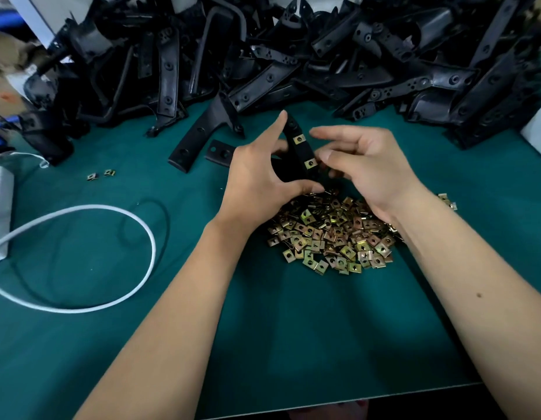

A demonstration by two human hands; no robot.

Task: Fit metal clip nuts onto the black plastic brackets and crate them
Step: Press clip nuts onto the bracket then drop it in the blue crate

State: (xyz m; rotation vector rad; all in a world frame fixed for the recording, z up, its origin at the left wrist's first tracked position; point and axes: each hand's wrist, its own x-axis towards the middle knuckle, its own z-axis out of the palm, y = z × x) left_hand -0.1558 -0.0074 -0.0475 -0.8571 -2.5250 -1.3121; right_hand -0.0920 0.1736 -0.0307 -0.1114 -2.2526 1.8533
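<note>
At the far left of the green table (81, 344) a white cable (117, 213) loops beside two stray clip nuts (101, 174). Further right, the left hand (257, 177) grips a black plastic bracket (299, 156) upright over the table, fingers curled round its lower part, index finger laid along its edge. Two clip nuts (304, 151) already sit on it. The bracket looks stiff and light, best held low by its broad body so the holed edge stays free. Below lies the heap of loose clip nuts (330, 234) (small, springy, probably sharp-edged and slippery). The right hand (366, 165) hovers just beside the bracket, fingers loosely bent; whether it pinches a nut I cannot tell. Unfitted brackets (293, 56) pile behind.
</note>
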